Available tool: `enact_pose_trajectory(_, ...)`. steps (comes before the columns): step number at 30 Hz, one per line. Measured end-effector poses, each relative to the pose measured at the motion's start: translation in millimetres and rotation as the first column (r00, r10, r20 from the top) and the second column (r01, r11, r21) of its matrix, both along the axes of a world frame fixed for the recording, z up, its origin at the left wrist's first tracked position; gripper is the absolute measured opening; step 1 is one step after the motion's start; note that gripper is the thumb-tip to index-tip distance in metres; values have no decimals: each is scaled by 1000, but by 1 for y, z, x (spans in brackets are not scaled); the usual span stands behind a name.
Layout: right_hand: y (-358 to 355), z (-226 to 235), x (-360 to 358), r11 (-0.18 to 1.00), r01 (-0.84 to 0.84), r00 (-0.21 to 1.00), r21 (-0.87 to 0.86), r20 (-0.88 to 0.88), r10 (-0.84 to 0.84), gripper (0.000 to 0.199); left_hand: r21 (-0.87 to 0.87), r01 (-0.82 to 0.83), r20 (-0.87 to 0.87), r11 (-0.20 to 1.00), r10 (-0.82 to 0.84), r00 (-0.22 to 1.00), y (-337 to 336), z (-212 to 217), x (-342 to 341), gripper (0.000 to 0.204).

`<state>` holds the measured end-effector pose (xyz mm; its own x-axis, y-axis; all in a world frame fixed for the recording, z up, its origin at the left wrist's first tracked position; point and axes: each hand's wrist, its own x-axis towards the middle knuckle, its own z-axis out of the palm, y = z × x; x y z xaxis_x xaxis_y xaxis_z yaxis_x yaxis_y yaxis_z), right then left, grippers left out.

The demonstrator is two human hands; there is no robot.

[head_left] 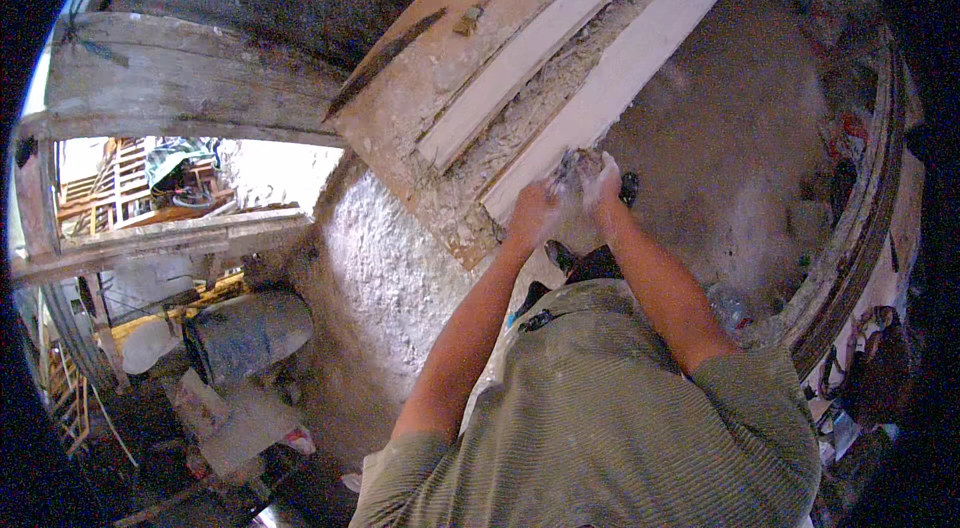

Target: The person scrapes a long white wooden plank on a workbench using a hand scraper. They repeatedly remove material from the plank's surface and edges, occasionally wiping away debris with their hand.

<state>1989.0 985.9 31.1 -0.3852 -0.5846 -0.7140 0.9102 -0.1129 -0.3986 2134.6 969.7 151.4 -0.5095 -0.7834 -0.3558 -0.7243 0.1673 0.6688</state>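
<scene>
My left hand [535, 208] and my right hand [600, 183] are pressed together just below the near end of a long pale wooden plank [640, 53]. Both are dusty white and seem to be closed around a small grey lump [578, 166]; what it is I cannot tell. The plank lies on a wooden workbench [400, 98] strewn with shavings and sawdust. A second, narrower plank [540, 38] lies beside it to the left. A small dark block [466, 25] sits further up the bench.
A heap of white sawdust [385, 258] lies below the bench at my left. A dark bucket [245, 333] stands lower left among debris. A window opening [180, 183] shows daylight at left. Clutter and a curved wooden rim [860, 228] run along the right.
</scene>
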Motion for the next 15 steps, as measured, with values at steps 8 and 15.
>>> enact_pose_trajectory(8,-3,-19,-6,980,83,995,180,47,-93,26,-190,-8,-49,982,-2,999,-7,-8,32,47)
enact_pose_trajectory(15,37,-21,1,990,47,997,136,47,-54,19,-129,-213,-41,968,210,977,-20,10,133,36)
